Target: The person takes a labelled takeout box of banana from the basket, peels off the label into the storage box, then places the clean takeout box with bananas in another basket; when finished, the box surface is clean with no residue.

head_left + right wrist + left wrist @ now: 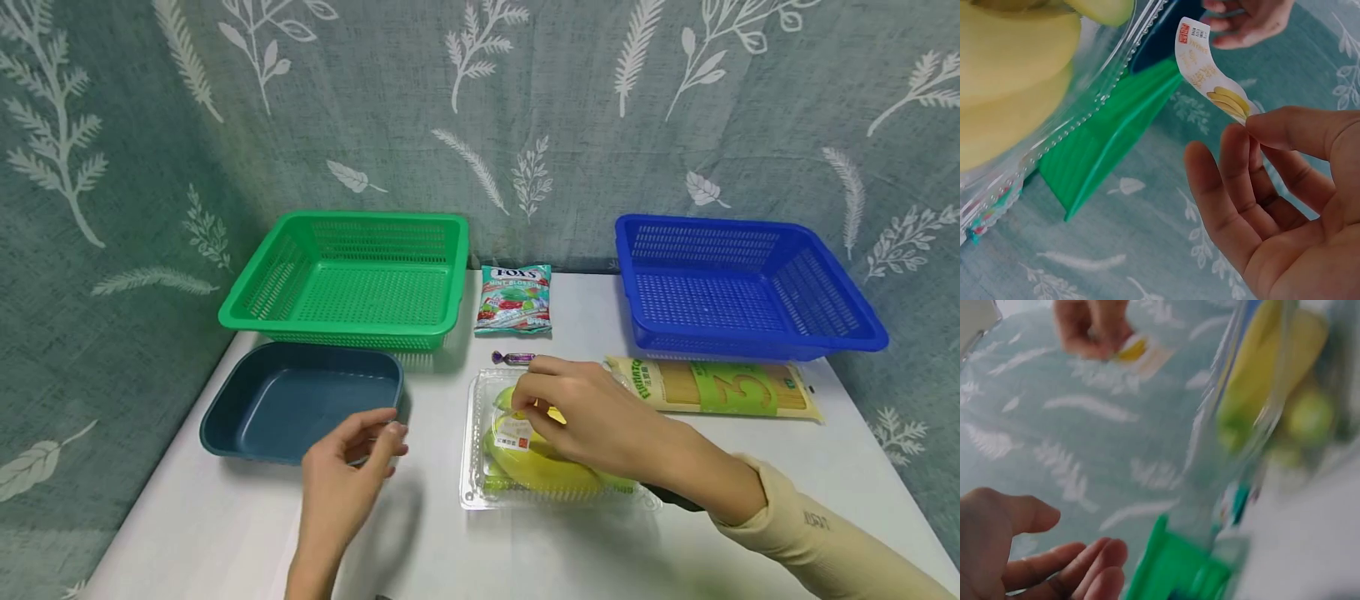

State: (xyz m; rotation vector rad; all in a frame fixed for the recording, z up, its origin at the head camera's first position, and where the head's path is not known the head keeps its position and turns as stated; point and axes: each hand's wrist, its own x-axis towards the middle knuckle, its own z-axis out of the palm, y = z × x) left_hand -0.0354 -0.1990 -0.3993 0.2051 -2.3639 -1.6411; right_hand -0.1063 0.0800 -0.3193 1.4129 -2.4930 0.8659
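My right hand (581, 408) is above a clear plastic box (469, 487) that holds yellow-green bananas (543, 473). Between thumb and fingertip it pinches one end of a white paper label (1202, 69), printed with bananas and a red mark. The label curls and hangs free of the box in the right wrist view. Left of the box is my left hand (345, 471), fingers loosely bent and holding nothing. It is nearest to the dark teal tray (300, 408), in front of the tray's right corner. In the left wrist view its thumb and fingers stand apart.
A green basket (367, 292) stands behind the tray, and a blue basket (705, 296) is at the back right. Between them lies a FOX'S candy bag (513, 300), with a purple wrapped candy (513, 358) in front. A pasta pack (735, 387) lies before the blue basket.
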